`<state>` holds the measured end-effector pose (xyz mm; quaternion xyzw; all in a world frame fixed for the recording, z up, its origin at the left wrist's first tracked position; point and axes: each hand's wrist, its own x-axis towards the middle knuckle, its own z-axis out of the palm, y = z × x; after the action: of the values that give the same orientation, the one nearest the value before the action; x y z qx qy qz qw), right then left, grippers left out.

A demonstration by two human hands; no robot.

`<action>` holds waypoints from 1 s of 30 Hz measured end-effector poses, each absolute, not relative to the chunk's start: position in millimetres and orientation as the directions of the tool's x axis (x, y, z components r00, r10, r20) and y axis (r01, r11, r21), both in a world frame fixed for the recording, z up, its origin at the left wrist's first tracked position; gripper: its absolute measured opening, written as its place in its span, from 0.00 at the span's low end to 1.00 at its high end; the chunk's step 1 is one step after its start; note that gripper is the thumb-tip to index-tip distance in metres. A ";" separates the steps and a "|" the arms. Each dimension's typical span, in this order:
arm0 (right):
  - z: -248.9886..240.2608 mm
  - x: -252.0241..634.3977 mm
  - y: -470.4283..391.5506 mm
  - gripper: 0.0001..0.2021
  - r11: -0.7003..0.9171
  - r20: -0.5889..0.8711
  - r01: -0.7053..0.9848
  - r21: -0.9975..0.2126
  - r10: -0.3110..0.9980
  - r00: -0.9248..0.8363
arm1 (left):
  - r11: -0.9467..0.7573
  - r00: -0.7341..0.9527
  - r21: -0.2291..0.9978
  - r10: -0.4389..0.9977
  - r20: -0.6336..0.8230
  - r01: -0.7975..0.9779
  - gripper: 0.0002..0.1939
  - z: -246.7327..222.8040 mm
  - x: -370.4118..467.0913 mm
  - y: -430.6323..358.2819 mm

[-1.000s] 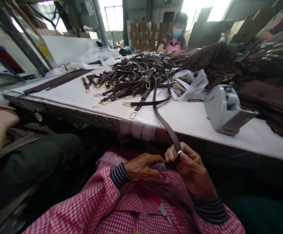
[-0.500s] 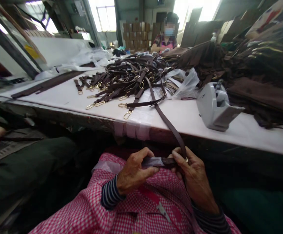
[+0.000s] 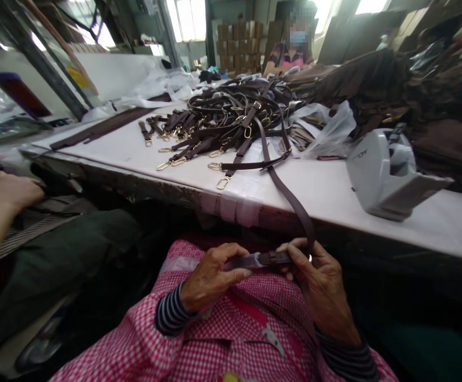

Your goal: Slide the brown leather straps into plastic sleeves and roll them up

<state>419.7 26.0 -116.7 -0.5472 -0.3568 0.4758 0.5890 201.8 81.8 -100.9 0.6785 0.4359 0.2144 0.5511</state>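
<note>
A dark brown leather strap (image 3: 289, 199) runs from the pile on the table over its front edge down to my lap. My left hand (image 3: 211, 276) pinches one part of it, where a translucent film seems to be wrapped round the leather. Closed on the strap beside a small metal ring is my right hand (image 3: 321, 281). Between the two hands the strap is held level, with a loop or keeper showing on it. On the table lies a heap of similar straps (image 3: 231, 114), several ending in gold-coloured clasps (image 3: 223, 182).
A grey tape dispenser (image 3: 386, 175) stands on the white table (image 3: 135, 164) at the right. Near it lie a clear plastic bag (image 3: 334, 127) and piled brown material (image 3: 434, 138). Another person's hand (image 3: 11, 191) is at the left; a masked person (image 3: 290, 53) sits across the table.
My view has swung a little to the left. My left hand has shifted slightly along the strap, and more of the neighbour's arm shows at the left. Both hands keep their grip.
</note>
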 end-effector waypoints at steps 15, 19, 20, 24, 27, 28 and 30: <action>-118.2 411.9 27.5 0.10 -0.041 -0.094 -0.205 -0.978 0.963 0.254 | 0.170 0.649 0.966 0.716 -0.257 0.195 0.09 -123.9 213.9 76.2; -119.2 414.3 30.9 0.11 -0.043 -0.105 -0.235 -0.971 0.961 0.257 | 0.305 0.671 0.948 0.685 -0.283 0.089 0.19 -112.6 207.6 79.4; -118.9 414.4 31.5 0.11 -0.044 -0.106 -0.235 -0.971 0.961 0.257 | 0.337 0.674 0.939 0.680 -0.288 0.062 0.21 -111.2 206.2 80.7; -116.4 412.4 33.3 0.11 -0.037 -0.093 -0.217 -0.975 0.963 0.252 | 0.424 0.670 0.905 0.681 -0.296 -0.031 0.22 -115.1 203.9 85.0; -115.3 411.2 33.0 0.11 -0.037 -0.088 -0.199 -0.979 0.963 0.254 | 0.406 0.654 0.914 0.697 -0.295 -0.020 0.20 -118.9 205.1 86.7; -115.2 411.3 32.5 0.11 -0.037 -0.086 -0.189 -0.981 0.962 0.259 | 0.367 0.637 0.930 0.717 -0.282 0.000 0.19 -118.5 205.6 86.8; -115.1 411.8 31.1 0.11 -0.033 -0.076 -0.158 -0.987 0.957 0.279 | 0.240 0.563 0.969 0.792 -0.235 0.067 0.16 -114.7 206.3 86.2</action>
<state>411.8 31.1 -115.1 -0.5409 -0.3694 0.4731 0.5892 206.3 86.2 -114.7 0.5571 0.3854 0.2640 0.6865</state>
